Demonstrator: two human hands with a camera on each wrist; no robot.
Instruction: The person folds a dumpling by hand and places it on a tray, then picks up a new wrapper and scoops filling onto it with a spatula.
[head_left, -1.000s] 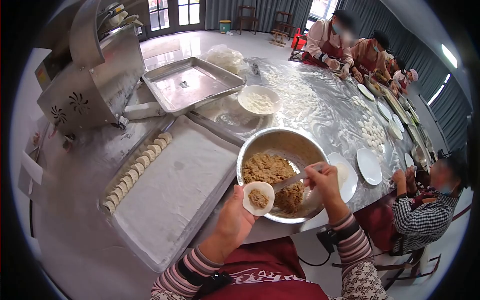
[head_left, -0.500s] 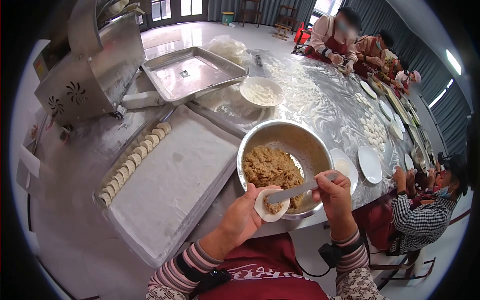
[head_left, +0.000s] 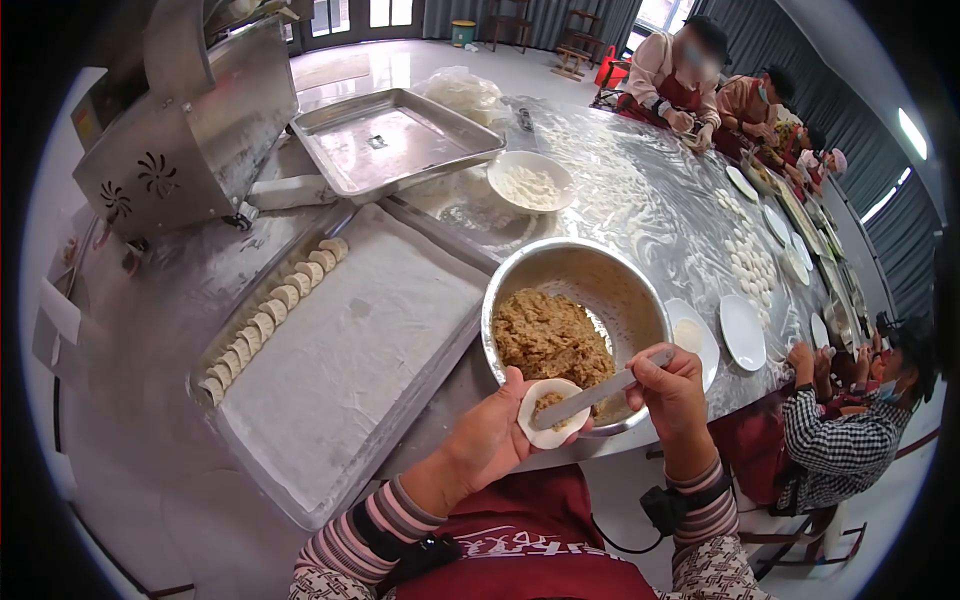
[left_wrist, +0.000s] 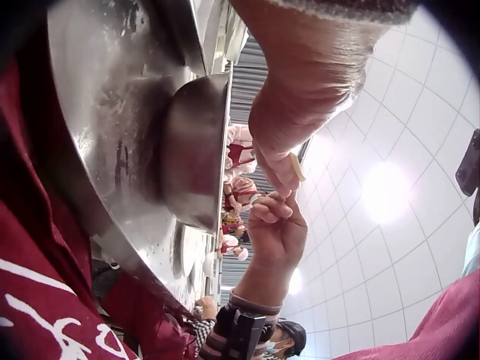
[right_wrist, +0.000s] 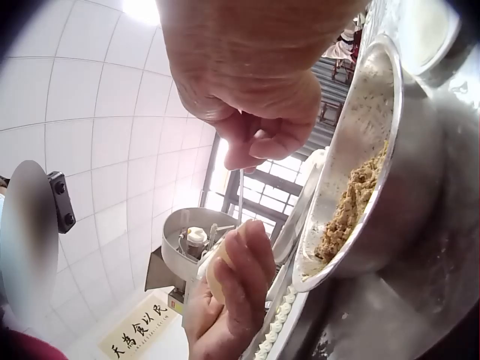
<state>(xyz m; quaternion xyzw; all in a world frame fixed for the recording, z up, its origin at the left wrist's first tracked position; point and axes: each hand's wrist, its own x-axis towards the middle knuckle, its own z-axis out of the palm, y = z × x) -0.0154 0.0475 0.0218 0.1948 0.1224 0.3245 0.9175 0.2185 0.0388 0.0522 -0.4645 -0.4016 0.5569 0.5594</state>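
Note:
My left hand (head_left: 480,435) holds a round white dumpling wrapper (head_left: 529,408), thumb at its edge and fingers beneath. A small dab of brown filling (head_left: 547,400) lies on the wrapper. My right hand (head_left: 675,395) pinches a flat metal spatula (head_left: 603,391), its blade tip down on the wrapper beside the filling. Both hands are at the near side of a steel bowl (head_left: 632,300) with a mound of minced filling (head_left: 548,335). In the right wrist view, the left hand's fingers (right_wrist: 244,262) curl round the wrapper (right_wrist: 216,279).
Left of the bowl lies a cloth-lined tray (head_left: 350,330) with a row of folded dumplings (head_left: 265,322). Behind are an empty metal tray (head_left: 400,145), a bowl of flour (head_left: 530,187) and a steel machine (head_left: 190,140). White plates (head_left: 742,330) stand right; people sit along the table.
The spatula came from over the bowl onto the wrapper and pressed at the filling. Both hands shifted slightly right; the dab now looks smaller, partly behind the blade.

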